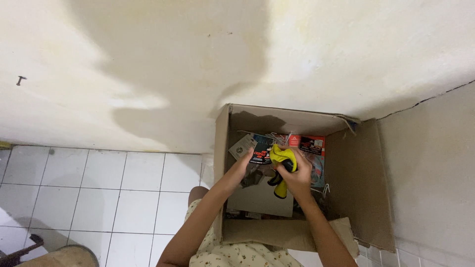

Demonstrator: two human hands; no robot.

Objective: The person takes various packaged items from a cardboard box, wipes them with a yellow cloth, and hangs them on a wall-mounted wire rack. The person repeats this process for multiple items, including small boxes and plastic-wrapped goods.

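head view, setting: I look straight down on a cardboard box [356, 183] that stands open in the corner where the cream wall [148, 64] meets the white tiled floor [109, 193]
head view, right hand: my right hand [296, 179] is wrapped shut around a yellow and black tool [282, 165], fingers curled over its middle, lifting it just above the clutter
head view, left hand: my left hand [242, 163] reaches in beside it, fingers partly closed on the edge of a dark printed card pack [259, 156]; how firm that hold is I cannot tell
head view, box contents: a red and black package [311, 145] lies against the far wall, a grey cardboard sheet [261, 200] covers the near bottom, and loose wire bits show at the right
step in hand: I judge this as sorting through the box, the tool just picked out
next move calls for: a straight lift clear of the flaps, keeping the left hand's pack from snagging the tool
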